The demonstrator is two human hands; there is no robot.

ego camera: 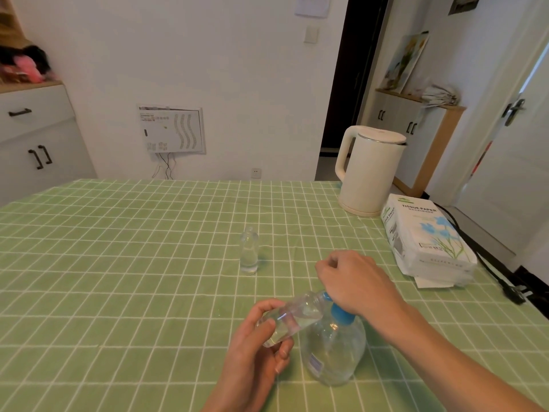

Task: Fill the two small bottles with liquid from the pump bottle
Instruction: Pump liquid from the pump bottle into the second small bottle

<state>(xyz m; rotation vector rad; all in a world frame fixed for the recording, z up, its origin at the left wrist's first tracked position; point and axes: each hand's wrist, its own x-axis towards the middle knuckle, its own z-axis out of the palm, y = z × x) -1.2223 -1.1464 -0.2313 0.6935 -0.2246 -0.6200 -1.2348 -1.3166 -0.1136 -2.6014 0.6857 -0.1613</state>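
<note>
On the green checked tablecloth (118, 263), fingers of the left hand (255, 355) grip a tilted small bottle (292, 318) at the pump bottle (332, 355); the right hand (356, 281), fingers curled on nothing, presses the pump head (341, 315); the second small bottle (249, 252) stands well apart

We note soft, even light, brightest along the right edge. Shadows on the table (118, 263) faint. Wide-angle bowing toward frame edges; clutter (23, 65) upper left blurred.

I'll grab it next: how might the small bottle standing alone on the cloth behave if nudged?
The standing small bottle looks tall and narrow, so it probably tips easily. Seemingly uncapped, it could spill. Its smooth clear walls may be slippery.
</note>
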